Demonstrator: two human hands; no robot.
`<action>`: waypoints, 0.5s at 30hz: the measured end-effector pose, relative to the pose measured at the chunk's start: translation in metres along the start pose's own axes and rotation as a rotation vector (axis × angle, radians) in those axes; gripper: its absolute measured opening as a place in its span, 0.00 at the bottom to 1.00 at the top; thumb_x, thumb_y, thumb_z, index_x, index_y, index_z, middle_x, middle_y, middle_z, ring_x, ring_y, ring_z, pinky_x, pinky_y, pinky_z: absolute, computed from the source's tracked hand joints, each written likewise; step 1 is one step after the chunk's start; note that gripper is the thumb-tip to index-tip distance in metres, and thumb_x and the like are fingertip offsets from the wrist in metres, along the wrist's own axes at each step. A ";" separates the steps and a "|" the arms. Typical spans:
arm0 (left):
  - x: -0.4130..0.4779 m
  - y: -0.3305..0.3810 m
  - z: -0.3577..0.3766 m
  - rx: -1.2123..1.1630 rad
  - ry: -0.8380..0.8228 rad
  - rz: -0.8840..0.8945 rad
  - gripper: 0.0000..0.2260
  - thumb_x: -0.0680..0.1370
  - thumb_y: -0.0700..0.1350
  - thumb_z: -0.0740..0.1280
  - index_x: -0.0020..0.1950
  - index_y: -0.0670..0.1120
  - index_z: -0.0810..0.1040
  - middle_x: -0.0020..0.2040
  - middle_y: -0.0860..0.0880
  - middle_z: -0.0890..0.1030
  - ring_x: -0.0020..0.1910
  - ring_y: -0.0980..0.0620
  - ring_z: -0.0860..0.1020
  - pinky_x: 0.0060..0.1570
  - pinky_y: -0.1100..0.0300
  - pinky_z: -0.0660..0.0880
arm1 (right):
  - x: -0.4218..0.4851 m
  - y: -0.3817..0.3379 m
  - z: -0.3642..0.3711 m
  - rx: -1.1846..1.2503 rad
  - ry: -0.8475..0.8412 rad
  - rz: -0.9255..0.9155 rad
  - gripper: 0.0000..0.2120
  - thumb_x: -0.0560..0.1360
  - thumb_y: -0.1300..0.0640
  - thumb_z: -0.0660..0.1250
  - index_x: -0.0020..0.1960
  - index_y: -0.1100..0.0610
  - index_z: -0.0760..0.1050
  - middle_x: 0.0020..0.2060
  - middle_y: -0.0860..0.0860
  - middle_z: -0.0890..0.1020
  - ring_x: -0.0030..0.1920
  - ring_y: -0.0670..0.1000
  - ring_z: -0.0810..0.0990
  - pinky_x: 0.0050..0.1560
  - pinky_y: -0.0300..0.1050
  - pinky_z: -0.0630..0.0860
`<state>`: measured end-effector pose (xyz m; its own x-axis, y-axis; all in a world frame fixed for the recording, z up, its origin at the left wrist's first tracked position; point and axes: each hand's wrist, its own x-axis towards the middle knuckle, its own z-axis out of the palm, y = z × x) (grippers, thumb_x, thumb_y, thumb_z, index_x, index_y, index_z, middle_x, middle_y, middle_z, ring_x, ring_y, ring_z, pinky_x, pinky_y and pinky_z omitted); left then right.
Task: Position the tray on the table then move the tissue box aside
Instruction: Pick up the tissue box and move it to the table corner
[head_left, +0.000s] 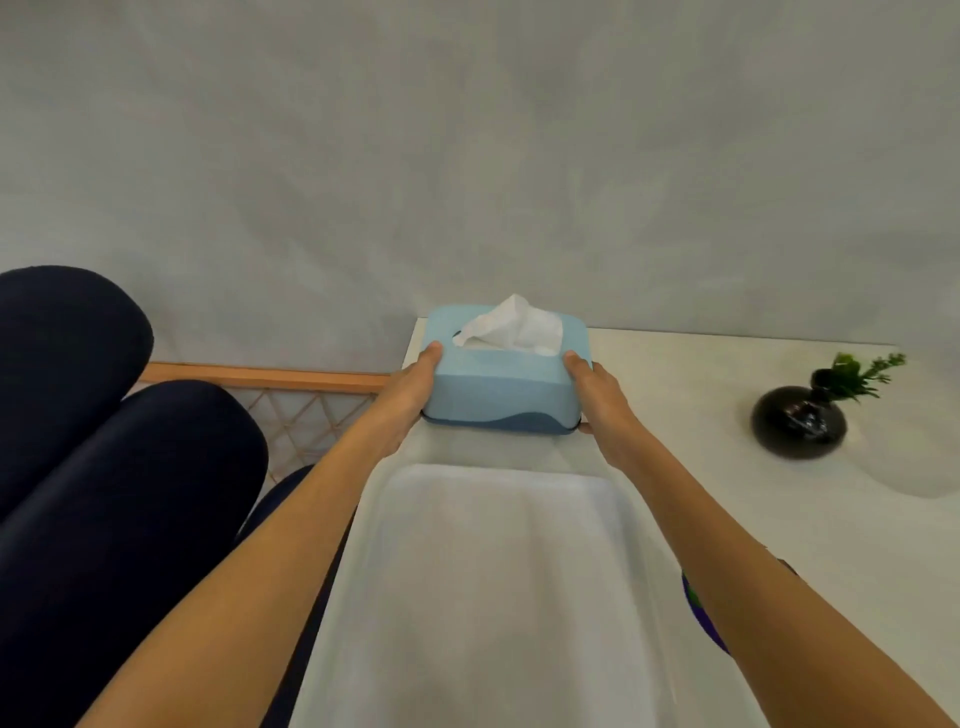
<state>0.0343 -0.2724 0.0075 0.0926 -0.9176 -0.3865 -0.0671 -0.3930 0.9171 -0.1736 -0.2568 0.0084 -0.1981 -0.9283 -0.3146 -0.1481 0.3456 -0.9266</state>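
Observation:
A light blue tissue box (501, 387) with a darker blue base and a white tissue sticking out of its top stands at the far left corner of the white table (727, 509), against the wall. My left hand (410, 395) grips its left end and my right hand (597, 400) grips its right end. A pale white tray (488, 587) lies flat on the table just in front of the box, between my forearms, close to the table's left edge.
A round black vase (797, 423) with a green sprig stands on the table's right side. Dark blue cushions (104, 467) and a wooden lattice frame (291, 395) lie to the left of the table. A grey wall is behind.

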 end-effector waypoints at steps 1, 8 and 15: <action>0.010 -0.001 -0.004 0.011 -0.009 -0.008 0.18 0.78 0.62 0.58 0.60 0.51 0.70 0.62 0.47 0.76 0.62 0.47 0.74 0.69 0.49 0.69 | 0.009 0.001 0.007 0.001 -0.001 0.004 0.27 0.78 0.41 0.53 0.72 0.54 0.63 0.62 0.54 0.74 0.55 0.54 0.74 0.54 0.49 0.73; 0.067 -0.007 -0.018 0.092 0.012 -0.034 0.28 0.75 0.68 0.53 0.63 0.50 0.71 0.59 0.45 0.78 0.59 0.45 0.77 0.65 0.45 0.72 | 0.056 -0.001 0.044 -0.043 0.049 0.004 0.27 0.78 0.39 0.53 0.71 0.54 0.63 0.62 0.55 0.74 0.57 0.55 0.74 0.60 0.53 0.75; 0.099 -0.001 -0.018 0.219 0.021 0.056 0.29 0.78 0.66 0.48 0.68 0.47 0.69 0.58 0.46 0.76 0.57 0.47 0.75 0.55 0.52 0.72 | 0.091 -0.014 0.057 -0.051 0.120 0.020 0.28 0.77 0.39 0.54 0.70 0.55 0.64 0.56 0.53 0.73 0.55 0.55 0.73 0.64 0.56 0.74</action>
<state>0.0617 -0.3622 -0.0301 0.1030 -0.9378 -0.3316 -0.2868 -0.3472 0.8928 -0.1345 -0.3541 -0.0189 -0.3153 -0.8994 -0.3028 -0.1916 0.3729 -0.9079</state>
